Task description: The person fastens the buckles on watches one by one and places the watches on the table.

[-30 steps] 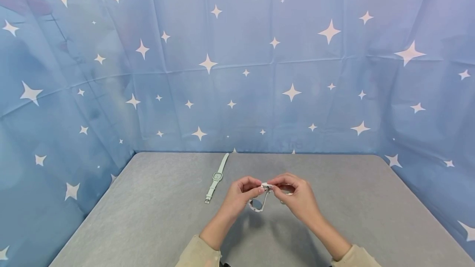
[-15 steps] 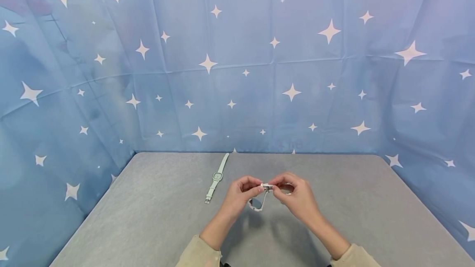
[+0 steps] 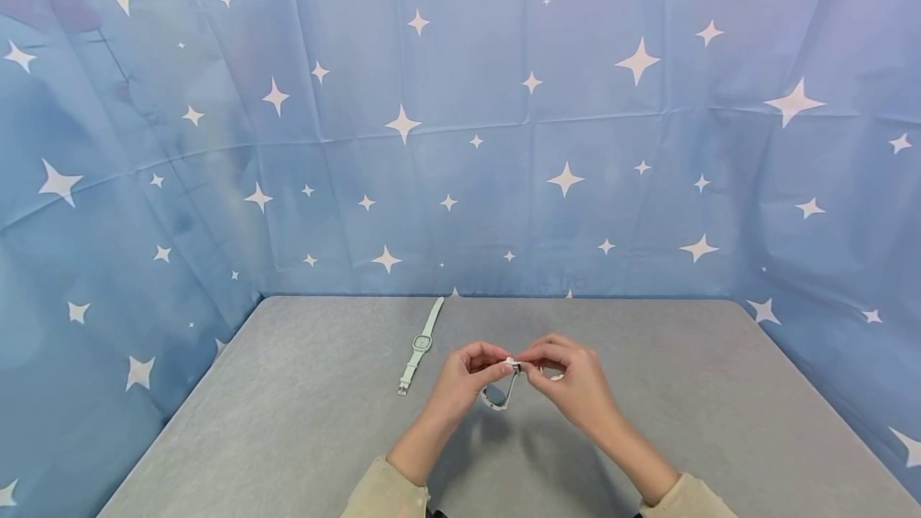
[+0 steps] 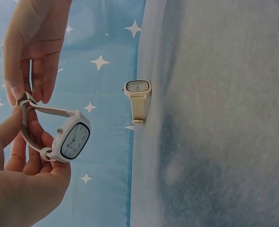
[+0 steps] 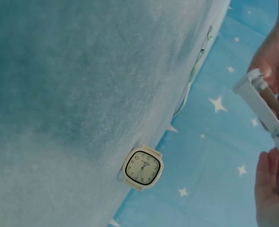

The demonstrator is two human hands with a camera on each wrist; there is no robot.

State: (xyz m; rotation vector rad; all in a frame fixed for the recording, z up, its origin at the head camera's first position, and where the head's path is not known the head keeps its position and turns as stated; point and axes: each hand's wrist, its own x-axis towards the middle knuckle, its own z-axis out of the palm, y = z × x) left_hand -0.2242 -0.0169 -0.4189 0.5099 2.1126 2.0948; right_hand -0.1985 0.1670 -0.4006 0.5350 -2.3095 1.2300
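Fingertips nearly meeting, the left hand [image 3: 460,376] and right hand [image 3: 572,380] both pinch the smooth strap of a white watch [image 4: 73,137] between thumb and fingers, raised above the table [image 3: 288,438]. The band bends into a loop, pale outside and tan-grey inside; below the grip hangs its glossy, rounded-square case, with a dark-rimmed dial and small metal crown. Exactly how the strap ends sit is hard to make out, since fingers cover them.

Left of the grip and farther off, a mint-green watch [image 3: 421,343] lies stretched flat, its metal buckle toward the person. A cream watch [image 5: 142,166] with a squarish dial rests on the table in the right wrist view; pale bits behind the right hand in the head view are too hidden to tell. The table's grey surface looks mottled and fuzzy. Beyond it hangs a creased blue drape [image 3: 460,38] with white four-pointed stars. Nearest the person, beige sleeves [image 3: 384,492] are cut off below.
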